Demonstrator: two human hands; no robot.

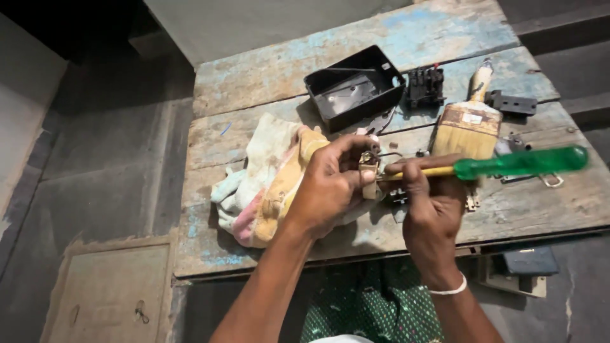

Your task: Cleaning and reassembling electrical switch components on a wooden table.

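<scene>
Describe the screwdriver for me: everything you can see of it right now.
The screwdriver has a translucent green plastic handle and a yellowish shaft. It lies nearly level above the worn wooden table, handle pointing right. The right hand grips the shaft near its front; the tip meets a small metal part pinched in the left hand.

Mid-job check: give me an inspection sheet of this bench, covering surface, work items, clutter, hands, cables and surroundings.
Surface: worn wooden table with flaking blue paint.
Work items: small brass-coloured metal part; screwdriver with green handle, shaft pointing at the part.
Clutter: stained cloth, open black plastic box, black component, paintbrush, small dark bracket.
Hands: left hand pinches the metal part; right hand grips the screwdriver shaft.
Cables: nothing seen.
Surroundings: grey concrete floor, inset floor panel, box under the table edge.
</scene>
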